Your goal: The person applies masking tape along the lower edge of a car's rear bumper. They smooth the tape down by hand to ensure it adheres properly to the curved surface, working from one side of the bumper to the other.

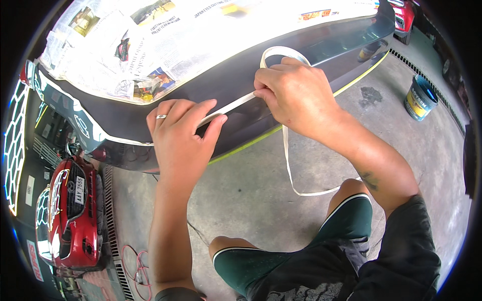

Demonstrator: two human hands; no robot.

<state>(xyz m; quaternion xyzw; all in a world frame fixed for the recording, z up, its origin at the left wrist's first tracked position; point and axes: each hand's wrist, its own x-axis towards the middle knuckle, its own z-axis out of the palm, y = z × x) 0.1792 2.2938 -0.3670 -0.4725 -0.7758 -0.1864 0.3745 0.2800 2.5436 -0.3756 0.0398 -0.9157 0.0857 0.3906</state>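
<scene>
A dark, glossy car bumper point(236, 118) spans the view in front of me, its upper side covered with newspaper point(196, 45). My left hand point(183, 130), with a ring on one finger, lies on the bumper with fingers stretched and thumb apart from the index finger. From beneath it a strip of masking tape point(236, 104) runs taut to my right hand point(301, 95). That hand is closed, pinching the strip between thumb and fingers. The tape loops pale and round point(283, 49) above its knuckles. A loose length of pale strip point(288, 170) hangs below the right hand toward my knee.
A red car point(83, 210) stands at the left beside a floor grating point(111, 215). Pink hose point(135, 273) lies coiled near it. A blue bucket point(420, 100) sits on the concrete floor at the right. Part of another red car point(403, 17) shows at the far right.
</scene>
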